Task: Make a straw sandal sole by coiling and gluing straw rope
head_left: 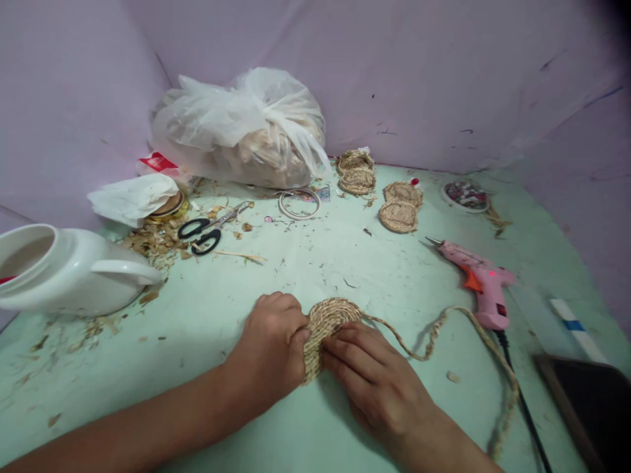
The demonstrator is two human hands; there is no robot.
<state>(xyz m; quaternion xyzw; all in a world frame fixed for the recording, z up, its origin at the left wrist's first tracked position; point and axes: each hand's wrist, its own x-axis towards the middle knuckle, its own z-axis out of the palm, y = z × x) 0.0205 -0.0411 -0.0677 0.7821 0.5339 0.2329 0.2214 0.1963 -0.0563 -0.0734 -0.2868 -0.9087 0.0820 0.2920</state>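
Between my two hands is a coiled piece of braided straw rope (331, 315), oval in outline and tilted up off the table. My left hand (276, 345) pinches its left edge, the fingers curled and the thumb pressed against the weave. On the other side my right hand (365, 368) grips the coil, fingertips laid over its face and the thumb hidden. A loose tail of the rope (419, 357) leaves the coil's upper right and curves across the table to the lower right edge of the view.
A pink glue gun (486, 279) with a lit red light lies right. Black-handled scissors (207, 235), a white pitcher (103, 276) and straw scraps are left. Behind are a stuffed plastic bag (246, 131), white rings (300, 204), finished-looking coiled pieces (400, 213) and a small dish (465, 197).
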